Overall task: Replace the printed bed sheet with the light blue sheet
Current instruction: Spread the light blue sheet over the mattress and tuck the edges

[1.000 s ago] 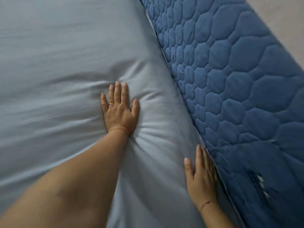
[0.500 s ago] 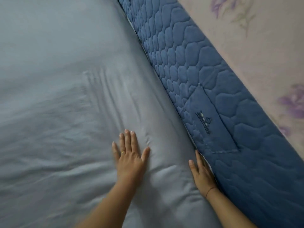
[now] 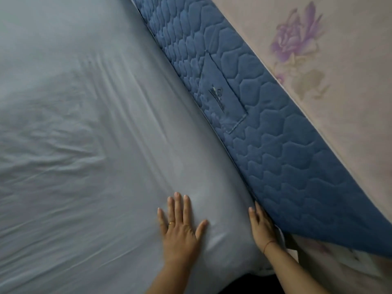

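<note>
Light blue sheet [image 3: 84, 145] is spread over the bed, a bit wrinkly toward the left edge. Left hand [image 3: 180, 232] lies flat on it near the bed's right edge, fingers straight and spread. Right hand [image 3: 262, 225] is on its side with straight fingers, right in the seam where the sheet meets the quilted blue panel [image 3: 275, 155]. Neither hand grips anything. Floral-print fabric [image 3: 339, 92] sits beyond the panel.

The one camera, worn on the head, looks forward and down from close above the light blue sheet [image 3: 89, 158], with the left hand [image 3: 180, 230] and right hand [image 3: 261, 227] low in view.
</note>
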Available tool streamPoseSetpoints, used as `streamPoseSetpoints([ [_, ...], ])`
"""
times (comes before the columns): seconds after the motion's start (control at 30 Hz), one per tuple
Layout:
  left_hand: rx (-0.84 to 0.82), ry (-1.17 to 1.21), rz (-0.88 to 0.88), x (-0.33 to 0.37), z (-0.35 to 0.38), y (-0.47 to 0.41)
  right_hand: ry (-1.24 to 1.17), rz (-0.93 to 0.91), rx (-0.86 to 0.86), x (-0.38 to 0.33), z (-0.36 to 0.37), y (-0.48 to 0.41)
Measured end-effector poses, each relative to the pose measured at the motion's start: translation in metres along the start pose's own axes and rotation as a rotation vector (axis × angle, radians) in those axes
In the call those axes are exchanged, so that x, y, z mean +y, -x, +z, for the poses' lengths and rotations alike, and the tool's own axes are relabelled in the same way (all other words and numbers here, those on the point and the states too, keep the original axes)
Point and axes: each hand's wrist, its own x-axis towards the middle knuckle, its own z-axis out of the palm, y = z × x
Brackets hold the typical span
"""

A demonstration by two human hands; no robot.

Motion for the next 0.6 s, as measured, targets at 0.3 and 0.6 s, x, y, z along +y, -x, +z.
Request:
streamPoseSetpoints([
  [0.3,-0.073,-0.017,0.108,0.007,0.023,0.090,0.146,0.284,-0.076,0.108,-0.001,0.060],
  [0.6,-0.135,-0.007,0.098,0.032,0.038,0.143,-0.748,0.288,-0.050,0.102,-0.018,0.076],
])
